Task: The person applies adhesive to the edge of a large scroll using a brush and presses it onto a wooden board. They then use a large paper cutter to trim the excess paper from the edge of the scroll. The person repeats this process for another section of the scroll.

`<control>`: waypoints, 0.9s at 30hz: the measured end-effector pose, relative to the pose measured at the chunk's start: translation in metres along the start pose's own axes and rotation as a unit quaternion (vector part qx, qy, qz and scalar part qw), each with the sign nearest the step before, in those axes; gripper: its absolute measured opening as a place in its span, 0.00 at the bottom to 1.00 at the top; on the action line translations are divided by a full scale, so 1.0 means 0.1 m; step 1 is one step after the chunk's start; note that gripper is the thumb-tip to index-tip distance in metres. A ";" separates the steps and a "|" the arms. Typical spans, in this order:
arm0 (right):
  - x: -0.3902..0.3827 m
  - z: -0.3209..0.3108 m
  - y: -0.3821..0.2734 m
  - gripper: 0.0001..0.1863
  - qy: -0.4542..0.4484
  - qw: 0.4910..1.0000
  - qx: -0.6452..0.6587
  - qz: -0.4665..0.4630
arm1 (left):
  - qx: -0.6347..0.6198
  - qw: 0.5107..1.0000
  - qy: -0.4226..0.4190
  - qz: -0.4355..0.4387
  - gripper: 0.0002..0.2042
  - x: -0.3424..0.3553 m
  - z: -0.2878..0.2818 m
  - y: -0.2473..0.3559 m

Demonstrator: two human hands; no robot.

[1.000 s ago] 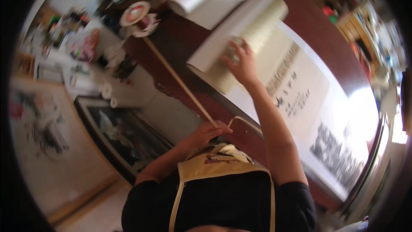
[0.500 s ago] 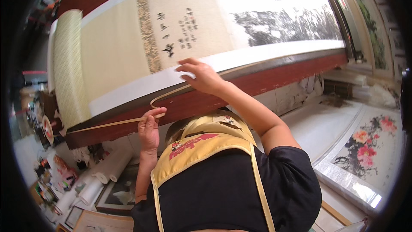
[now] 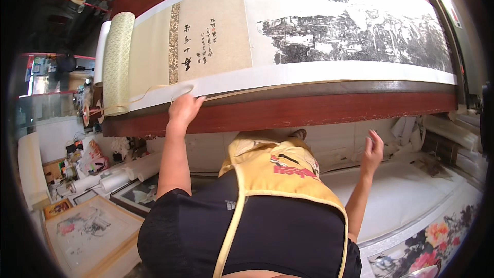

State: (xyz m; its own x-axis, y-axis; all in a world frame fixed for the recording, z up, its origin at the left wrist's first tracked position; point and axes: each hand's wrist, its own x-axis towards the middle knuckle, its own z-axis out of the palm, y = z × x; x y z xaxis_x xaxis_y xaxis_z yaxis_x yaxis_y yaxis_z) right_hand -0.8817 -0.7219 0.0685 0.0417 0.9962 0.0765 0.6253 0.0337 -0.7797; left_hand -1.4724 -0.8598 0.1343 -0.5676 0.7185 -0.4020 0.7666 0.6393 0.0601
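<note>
My left hand (image 3: pixel 185 107) grips the thin tan strip (image 3: pixel 272 87) at the near edge of the red-brown table (image 3: pixel 288 107). The strip stretches rightward along that edge and loops leftward across white paper beside my hand. Above it lies a long unrolled scroll (image 3: pixel 149 51) with dark calligraphy, an ink landscape (image 3: pixel 355 41) and a patterned band, its yellowish patterned roll (image 3: pixel 118 62) at the left end. My right hand (image 3: pixel 371 152) hangs in front of the table at right, fingers loosely bent and holding nothing.
A reel (image 3: pixel 91 113) sits at the table's left end. Paper rolls (image 3: pixel 116 180), a framed painting (image 3: pixel 87 226) and clutter lie below left. A large white sheet (image 3: pixel 396 195) and a peony painting (image 3: pixel 432 237) lie below right. A glass cabinet (image 3: pixel 43 74) stands at left.
The view has swung round to face the table. My left hand has risen to the table edge with the strip; my right hand has moved off the scroll, down and rightward.
</note>
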 end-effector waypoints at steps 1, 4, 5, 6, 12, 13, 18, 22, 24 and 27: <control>-0.03 -0.16 0.20 0.13 0.020 1.000 0.008 0.021 | -0.084 0.996 0.000 0.044 0.22 0.03 -0.02 0.15; -0.06 -0.47 0.64 0.13 0.015 0.993 -0.045 0.105 | -0.292 0.933 0.116 0.174 0.12 0.22 -0.07 1.03; -0.06 -0.45 0.71 0.13 0.004 0.993 -0.031 0.115 | -0.262 0.915 0.196 0.237 0.09 0.45 0.07 1.11; -0.03 -0.42 0.76 0.13 -0.001 0.992 -0.020 0.124 | -0.260 0.918 0.208 0.215 0.11 0.69 0.19 1.23; 0.01 -0.14 0.59 0.13 -0.011 0.999 0.017 0.047 | -0.219 0.934 0.205 0.195 0.07 1.73 0.64 1.48; 0.02 -0.12 0.56 0.13 -0.010 0.999 0.016 0.034 | -0.232 0.937 0.180 0.189 0.07 1.79 0.64 1.49; -0.12 -0.09 0.56 0.14 -0.008 0.995 0.024 0.100 | -0.212 0.954 0.092 0.190 0.07 1.91 0.56 1.49; -0.04 -0.11 0.57 0.14 -0.003 0.990 0.055 0.127 | -0.127 0.942 0.150 0.273 0.06 1.84 0.66 1.51; 0.02 -0.14 0.61 0.15 -0.004 0.986 0.062 0.158 | -0.112 0.891 0.189 0.396 0.06 1.65 0.88 1.73; 0.16 -0.27 0.71 0.15 0.006 0.982 0.065 0.179 | -0.278 0.741 0.037 0.610 0.03 0.68 0.91 2.86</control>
State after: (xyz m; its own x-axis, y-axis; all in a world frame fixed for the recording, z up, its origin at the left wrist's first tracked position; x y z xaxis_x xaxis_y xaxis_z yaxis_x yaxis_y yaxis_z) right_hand -0.8158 -0.7053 0.0308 0.2498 0.9453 -0.2100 0.4650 -0.3074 -0.8302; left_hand -1.2647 -0.6532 0.0411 0.4162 0.8541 0.3120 0.4917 -0.5000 0.7129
